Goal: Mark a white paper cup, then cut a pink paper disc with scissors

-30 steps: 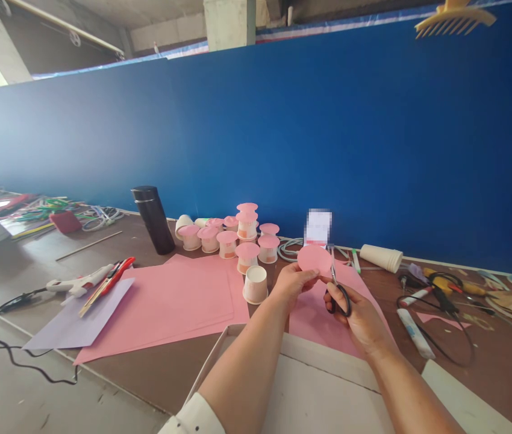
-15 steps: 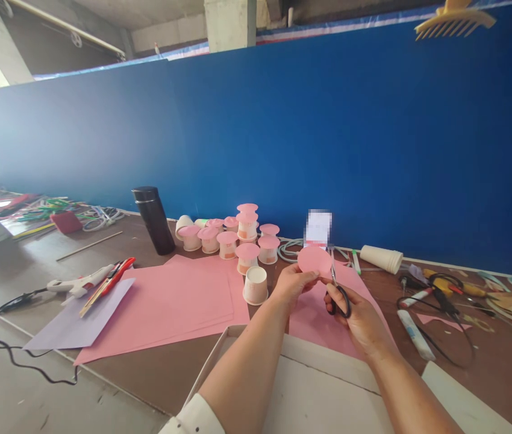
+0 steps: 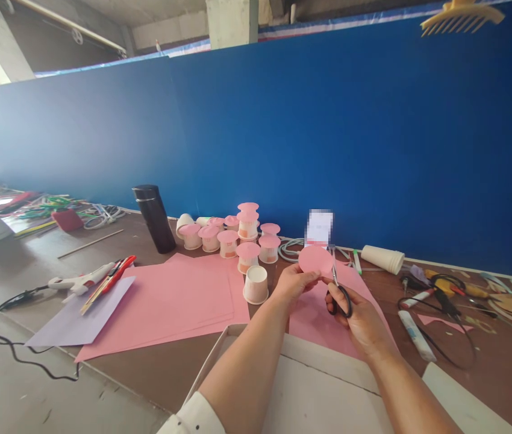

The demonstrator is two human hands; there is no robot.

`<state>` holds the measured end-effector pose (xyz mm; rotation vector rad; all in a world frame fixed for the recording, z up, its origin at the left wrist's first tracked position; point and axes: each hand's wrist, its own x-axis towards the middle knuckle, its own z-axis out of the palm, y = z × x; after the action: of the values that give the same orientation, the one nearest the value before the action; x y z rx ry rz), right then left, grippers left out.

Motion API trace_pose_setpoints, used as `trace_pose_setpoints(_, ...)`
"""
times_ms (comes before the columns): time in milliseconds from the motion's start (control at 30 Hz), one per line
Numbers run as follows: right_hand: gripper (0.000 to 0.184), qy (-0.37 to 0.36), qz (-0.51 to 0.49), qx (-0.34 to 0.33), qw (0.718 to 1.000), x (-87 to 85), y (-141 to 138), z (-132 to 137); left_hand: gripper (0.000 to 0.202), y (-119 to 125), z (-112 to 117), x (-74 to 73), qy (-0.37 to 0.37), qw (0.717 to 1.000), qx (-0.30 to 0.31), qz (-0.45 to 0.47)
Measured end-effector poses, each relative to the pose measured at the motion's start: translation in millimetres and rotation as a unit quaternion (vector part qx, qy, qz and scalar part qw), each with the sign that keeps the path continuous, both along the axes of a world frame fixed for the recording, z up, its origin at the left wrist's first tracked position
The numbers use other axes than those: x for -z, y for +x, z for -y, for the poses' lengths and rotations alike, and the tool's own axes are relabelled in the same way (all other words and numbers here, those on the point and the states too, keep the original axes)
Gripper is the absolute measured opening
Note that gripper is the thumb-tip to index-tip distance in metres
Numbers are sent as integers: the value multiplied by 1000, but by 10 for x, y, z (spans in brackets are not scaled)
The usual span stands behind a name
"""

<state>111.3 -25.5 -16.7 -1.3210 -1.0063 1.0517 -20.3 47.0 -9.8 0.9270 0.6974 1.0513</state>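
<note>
My left hand (image 3: pixel 298 283) pinches the lower edge of a round pink paper disc (image 3: pixel 314 259), held up above the table. My right hand (image 3: pixel 359 316) grips a pair of scissors (image 3: pixel 340 296) by its black handles, fingers through the loops. The blades point up along the disc's right edge; whether they touch the paper I cannot tell. Under both hands lies a pink paper sheet (image 3: pixel 323 319). Left of my left hand an upside-down white paper cup (image 3: pixel 255 285) stands bare. Behind it are several upturned cups topped with pink discs (image 3: pixel 249 250), some of them stacked.
Pink sheets (image 3: pixel 170 295) lie at left beneath a lilac sheet (image 3: pixel 79 322), a red utility knife (image 3: pixel 114 277) and a white glue gun (image 3: pixel 82 280). A black flask (image 3: pixel 154 218) stands behind. An open white box (image 3: pixel 323 386) sits before me. Stacked cups (image 3: pixel 382 259) and cables lie right.
Almost nothing differs. The whole view has shifted very slightly; both hands keep the same hold on the disc and the scissors.
</note>
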Motion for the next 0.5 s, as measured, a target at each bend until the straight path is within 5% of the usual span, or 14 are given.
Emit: trace_pose_setpoints(500, 55, 4, -21, -6, 1000, -61, -30, 23, 43, -9, 15, -30, -3, 1000, -5, -5)
